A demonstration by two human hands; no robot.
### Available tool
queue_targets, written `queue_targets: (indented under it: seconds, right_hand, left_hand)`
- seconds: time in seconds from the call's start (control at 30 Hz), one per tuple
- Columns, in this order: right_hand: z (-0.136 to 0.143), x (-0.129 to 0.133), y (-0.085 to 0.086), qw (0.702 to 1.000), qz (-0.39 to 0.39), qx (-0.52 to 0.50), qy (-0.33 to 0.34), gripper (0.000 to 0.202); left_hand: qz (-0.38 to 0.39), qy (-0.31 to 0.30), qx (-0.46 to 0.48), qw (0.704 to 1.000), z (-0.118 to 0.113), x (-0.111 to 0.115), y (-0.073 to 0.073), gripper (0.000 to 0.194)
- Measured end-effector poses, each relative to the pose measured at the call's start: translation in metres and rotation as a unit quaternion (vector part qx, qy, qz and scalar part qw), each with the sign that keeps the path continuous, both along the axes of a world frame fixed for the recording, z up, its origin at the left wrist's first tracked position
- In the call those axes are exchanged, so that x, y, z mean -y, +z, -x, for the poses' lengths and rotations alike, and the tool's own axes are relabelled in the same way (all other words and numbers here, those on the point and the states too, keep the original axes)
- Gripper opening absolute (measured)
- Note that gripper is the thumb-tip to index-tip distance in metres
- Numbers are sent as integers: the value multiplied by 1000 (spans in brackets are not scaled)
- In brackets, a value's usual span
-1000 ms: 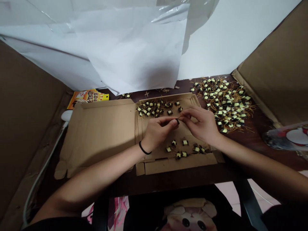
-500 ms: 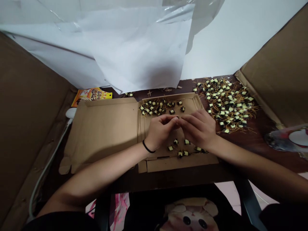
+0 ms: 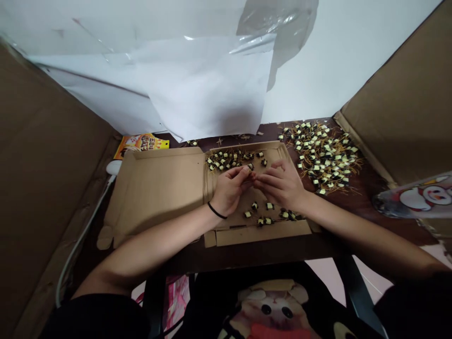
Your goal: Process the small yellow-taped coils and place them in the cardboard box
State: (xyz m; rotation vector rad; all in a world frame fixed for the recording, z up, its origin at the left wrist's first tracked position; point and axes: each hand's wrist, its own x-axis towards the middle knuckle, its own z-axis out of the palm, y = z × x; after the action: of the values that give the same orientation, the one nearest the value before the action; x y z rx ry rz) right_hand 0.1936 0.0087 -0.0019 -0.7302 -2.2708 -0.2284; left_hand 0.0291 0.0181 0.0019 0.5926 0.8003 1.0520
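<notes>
Now the two hands have drifted slightly leftward over an open cardboard box (image 3: 261,237), and the right hand (image 3: 284,186) looks looser than half a second ago, its index finger raised and bent. Its other fingertips touch those of the left hand (image 3: 229,188); whether they grip anything, I cannot tell. On the left, thumb and index finger are pinched together, apparently around one small piece, which the fingertips hide. This suggests that work on a single piece is still under way, with none yet let go.

Visible pieces are tiny black blocks with a pale yellow band around the middle. Inside the box, a back cluster (image 3: 226,159) lies crowded in the far left corner, with a few pieces loose beside it, and a front group (image 3: 268,221) lies scattered near the front edge, showing few threads. To the right of the box, a large heap (image 3: 326,155) sits directly on the dark worktop (image 3: 240,258), bristling with thin, copper-coloured strands.
</notes>
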Motion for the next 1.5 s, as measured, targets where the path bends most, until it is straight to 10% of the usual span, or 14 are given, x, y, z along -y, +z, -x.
queue_targets:
  seconds: [0.23, 0.43, 1.3, 1.5]
  right_hand:
    - [-1, 11, 13, 916, 257, -283, -119, 28]
    - [4, 7, 8, 844, 412, -338, -63, 43]
    - [0, -2, 10, 812, 475, -338, -27, 24]
    - [-16, -18, 13, 833, 418, -341, -122, 28]
  left_hand:
    - [-74, 4, 8, 997, -2, 5, -1, 32]
    - [-76, -29, 4, 997, -1, 5, -1, 39]
    - [-59, -67, -28, 996, 5, 2, 6, 49]
    - [-58, -27, 12, 998, 7, 1, 6, 40]
